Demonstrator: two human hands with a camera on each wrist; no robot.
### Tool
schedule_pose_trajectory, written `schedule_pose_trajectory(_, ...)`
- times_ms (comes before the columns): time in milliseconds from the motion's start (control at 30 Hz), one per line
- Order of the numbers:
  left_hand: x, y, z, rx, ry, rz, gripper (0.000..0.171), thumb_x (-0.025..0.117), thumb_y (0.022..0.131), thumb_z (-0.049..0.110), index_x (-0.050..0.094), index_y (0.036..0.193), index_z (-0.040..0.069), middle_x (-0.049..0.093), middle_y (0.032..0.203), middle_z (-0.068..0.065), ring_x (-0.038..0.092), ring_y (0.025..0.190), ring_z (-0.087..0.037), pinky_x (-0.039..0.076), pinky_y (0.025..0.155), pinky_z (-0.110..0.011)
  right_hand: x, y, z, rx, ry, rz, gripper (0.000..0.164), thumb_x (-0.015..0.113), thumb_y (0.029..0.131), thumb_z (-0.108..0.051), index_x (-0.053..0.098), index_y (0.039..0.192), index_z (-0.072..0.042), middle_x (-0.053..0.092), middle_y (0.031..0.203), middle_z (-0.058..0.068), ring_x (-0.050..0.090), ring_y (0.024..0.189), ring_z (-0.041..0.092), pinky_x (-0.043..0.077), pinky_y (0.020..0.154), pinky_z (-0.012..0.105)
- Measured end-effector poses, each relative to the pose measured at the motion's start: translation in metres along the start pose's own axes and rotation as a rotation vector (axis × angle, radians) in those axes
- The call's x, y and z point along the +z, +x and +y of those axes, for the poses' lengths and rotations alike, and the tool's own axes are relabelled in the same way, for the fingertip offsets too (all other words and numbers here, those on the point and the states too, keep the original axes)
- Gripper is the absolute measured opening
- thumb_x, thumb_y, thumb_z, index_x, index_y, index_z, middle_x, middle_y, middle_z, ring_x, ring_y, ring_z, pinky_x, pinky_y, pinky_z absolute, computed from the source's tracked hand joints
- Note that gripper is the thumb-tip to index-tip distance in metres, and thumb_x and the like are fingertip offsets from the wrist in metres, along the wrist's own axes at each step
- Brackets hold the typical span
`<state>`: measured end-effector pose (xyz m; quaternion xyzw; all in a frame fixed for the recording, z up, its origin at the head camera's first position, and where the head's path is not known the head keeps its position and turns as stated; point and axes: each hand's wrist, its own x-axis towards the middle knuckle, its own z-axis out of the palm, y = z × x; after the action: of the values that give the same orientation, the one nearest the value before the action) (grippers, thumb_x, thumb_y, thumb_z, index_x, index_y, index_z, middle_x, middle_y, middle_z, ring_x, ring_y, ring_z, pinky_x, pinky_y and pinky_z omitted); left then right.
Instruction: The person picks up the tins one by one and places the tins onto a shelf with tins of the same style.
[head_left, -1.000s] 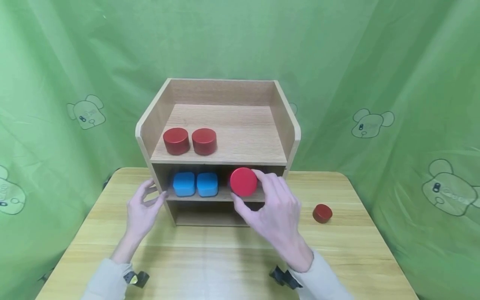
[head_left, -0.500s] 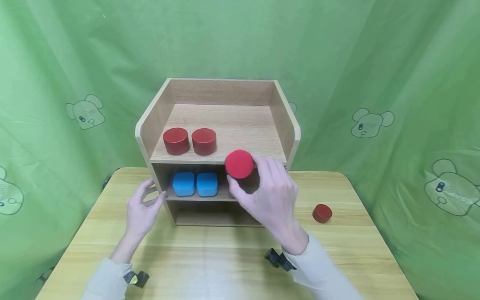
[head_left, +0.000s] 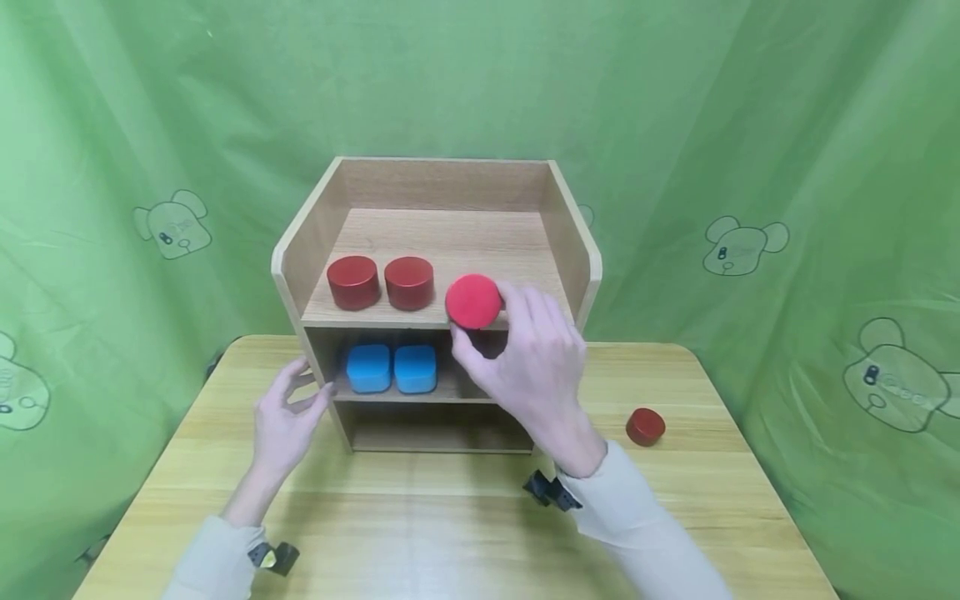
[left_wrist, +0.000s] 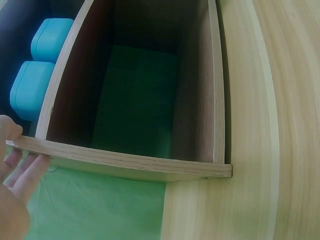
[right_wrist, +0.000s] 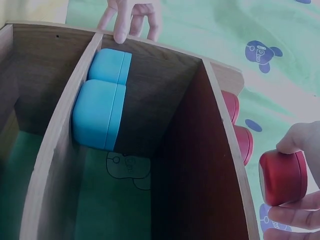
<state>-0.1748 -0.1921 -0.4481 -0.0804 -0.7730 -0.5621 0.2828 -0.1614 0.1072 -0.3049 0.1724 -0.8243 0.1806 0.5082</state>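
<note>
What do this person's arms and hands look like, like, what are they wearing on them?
The left hand and right hand are bare, without gloves. The left sleeve and right sleeve are long, plain and pale. A small black gadget sits at each wrist; the left one shows a yellowish patch.

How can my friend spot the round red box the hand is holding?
Find the wooden shelf on the table. Near the front edge of its top, the right hand holds the round red box. Two other red boxes stand to its left and a fourth red box sits on the table, but only this one is in a hand.
</note>
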Motion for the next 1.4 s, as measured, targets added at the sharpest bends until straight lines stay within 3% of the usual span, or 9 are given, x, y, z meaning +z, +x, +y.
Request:
schedule_pose_trajectory(200,0.000,0.000,0.000,0.006,0.001,0.003,0.047,0.075,0.086,-0.015,0.064,0.131,-0.008,0.069,0.131,-0.030,0.064,0.102,0.018,0.063,0.081,-0.009,0.007,0.007,0.002,-0.012,-0.005,0.011,0.046,0.074,0.087,-0.044,0.071,0.110,-0.003,0.073,0.086,0.011,0.067,0.076,0.029,0.060,0.060,0.037)
schedule_pose_trajectory(367,0.000,-0.001,0.000,0.004,0.000,0.007,0.048,0.074,0.086,-0.016,0.063,0.131,-0.008,0.069,0.130,-0.029,0.064,0.102,0.017,0.063,0.081,-0.009,0.009,0.011,0.003,-0.007,-0.022,-0.031,0.049,0.073,0.089,-0.046,0.072,0.112,-0.002,0.075,0.088,0.012,0.068,0.078,0.029,0.061,0.061,0.038)
schedule_pose_trajectory(567,0.000,-0.001,-0.001,-0.002,0.006,0.010,0.048,0.074,0.085,-0.016,0.064,0.131,-0.007,0.070,0.129,-0.019,0.065,0.102,0.017,0.064,0.081,-0.011,0.013,0.013,0.004,0.025,-0.064,-0.096,0.052,0.071,0.090,-0.050,0.072,0.114,-0.003,0.078,0.096,0.013,0.070,0.084,0.031,0.063,0.066,0.039)
schedule_pose_trajectory(800,0.000,-0.001,-0.002,0.006,0.009,-0.003,0.047,0.074,0.087,-0.015,0.063,0.132,-0.008,0.069,0.131,-0.027,0.064,0.103,0.017,0.063,0.082,-0.009,0.018,0.015,0.004,0.046,-0.109,-0.137,0.053,0.069,0.088,-0.054,0.072,0.109,-0.006,0.077,0.094,0.012,0.068,0.083,0.031,0.062,0.063,0.039)
schedule_pose_trajectory(1100,0.000,-0.001,-0.001,0.006,-0.003,0.001,0.047,0.075,0.087,-0.014,0.064,0.132,-0.007,0.069,0.130,-0.027,0.065,0.102,0.017,0.064,0.081,-0.010,0.024,0.019,0.006,0.038,-0.173,-0.155,0.054,0.065,0.090,-0.057,0.071,0.102,-0.004,0.074,0.089,0.013,0.066,0.079,0.030,0.059,0.057,0.037)
schedule_pose_trajectory(1400,0.000,-0.001,-0.002,0.003,0.005,0.010,0.047,0.075,0.087,-0.015,0.064,0.132,-0.007,0.070,0.131,-0.027,0.065,0.102,0.017,0.064,0.081,-0.010,0.028,0.020,0.006,0.034,-0.210,-0.177,0.057,0.065,0.092,-0.057,0.073,0.100,-0.002,0.076,0.091,0.015,0.067,0.080,0.030,0.062,0.060,0.038)
